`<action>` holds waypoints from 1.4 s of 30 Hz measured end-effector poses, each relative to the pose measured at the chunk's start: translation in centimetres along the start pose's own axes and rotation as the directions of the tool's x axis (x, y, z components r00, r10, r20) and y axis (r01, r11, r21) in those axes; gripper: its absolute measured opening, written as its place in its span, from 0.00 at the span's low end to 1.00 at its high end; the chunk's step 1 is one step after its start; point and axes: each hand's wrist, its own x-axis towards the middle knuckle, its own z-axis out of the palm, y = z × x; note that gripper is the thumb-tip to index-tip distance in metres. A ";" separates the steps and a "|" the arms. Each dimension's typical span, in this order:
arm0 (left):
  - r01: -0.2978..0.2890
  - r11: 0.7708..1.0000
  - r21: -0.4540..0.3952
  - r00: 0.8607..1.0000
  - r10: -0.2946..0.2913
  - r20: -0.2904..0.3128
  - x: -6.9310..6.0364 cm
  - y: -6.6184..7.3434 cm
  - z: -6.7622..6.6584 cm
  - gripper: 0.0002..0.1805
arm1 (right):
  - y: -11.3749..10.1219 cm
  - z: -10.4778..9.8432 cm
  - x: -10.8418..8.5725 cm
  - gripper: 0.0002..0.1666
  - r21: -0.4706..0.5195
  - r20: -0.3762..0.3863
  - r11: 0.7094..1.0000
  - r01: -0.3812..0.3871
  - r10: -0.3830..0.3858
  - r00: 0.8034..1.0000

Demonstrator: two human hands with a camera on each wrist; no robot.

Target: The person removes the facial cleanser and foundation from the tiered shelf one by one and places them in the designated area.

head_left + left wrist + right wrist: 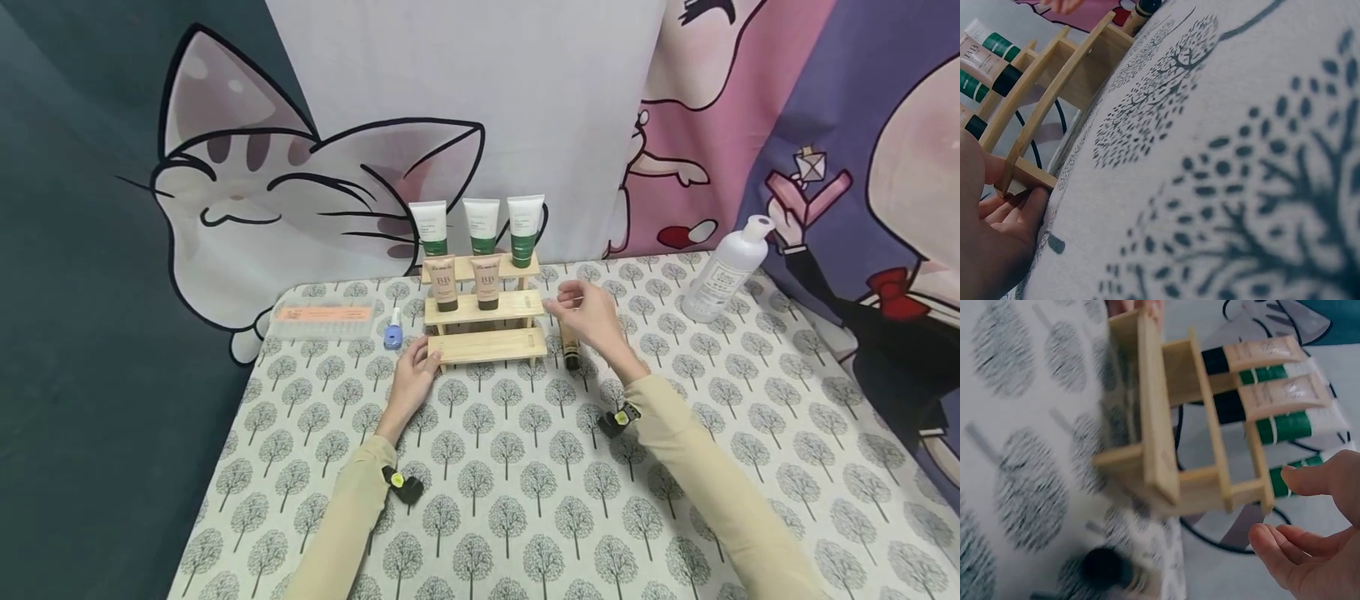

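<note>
A three-step wooden rack [487, 345] holds three white-and-green tubes [482, 223] on its top step and two beige tubes with black caps [487, 283] on the middle one; the lowest step is bare. My left hand [412, 379] grips the rack's lower left end, thumb on the step and fingers around the side support, as the left wrist view shows. Just off the rack's right side is my right hand [592, 317], holding nothing, its thumb and fingers apart [1316, 544]. Partly beneath that hand, a tan tube with a black cap [572, 358] lies on the cloth.
Left of the rack stand a small blue bottle with a white cap [393, 332] and a clear box with an orange label [322, 325]. At the back right is a white bottle [723, 275]. A printed curtain [570, 108] hangs behind the table [510, 500].
</note>
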 end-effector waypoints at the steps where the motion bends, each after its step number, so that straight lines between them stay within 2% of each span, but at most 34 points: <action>1: -0.002 1.000 -0.003 1.000 0.002 0.001 0.0 0.0 0.0 0.32 | -0.4 0.2 0.1 0.30 0.018 -0.005 1.000 0.008 -0.008 1.000; 9: -0.011 1.000 -0.018 1.000 0.011 -0.004 0.3 0.1 0.4 0.31 | -2.7 1.5 1.0 0.31 0.116 0.000 0.990 0.081 -0.082 0.997; 19: -0.009 1.000 -0.001 1.000 0.009 0.002 0.6 0.0 0.7 0.32 | -4.2 3.3 2.0 0.32 0.250 0.036 0.962 0.108 -0.120 0.992; 24: 0.000 1.000 0.009 1.000 0.000 -0.020 0.2 -0.1 0.4 0.32 | -4.5 4.8 2.2 0.31 0.273 0.060 0.955 0.115 -0.137 0.989; 29: -0.021 1.000 -0.010 1.000 0.020 -0.019 0.0 -0.3 0.3 0.32 | -4.7 6.0 2.4 0.29 0.305 0.050 0.943 0.132 -0.154 0.987; 33: -0.022 1.000 -0.013 1.000 0.022 -0.013 0.0 -0.4 0.3 0.32 | -4.7 6.4 2.6 0.27 0.329 0.035 0.933 0.146 -0.166 0.986; 42: -0.015 1.000 -0.001 1.000 0.015 -0.027 0.0 -0.3 0.2 0.31 | -4.4 7.0 2.9 0.22 0.310 0.017 0.938 0.159 -0.172 0.985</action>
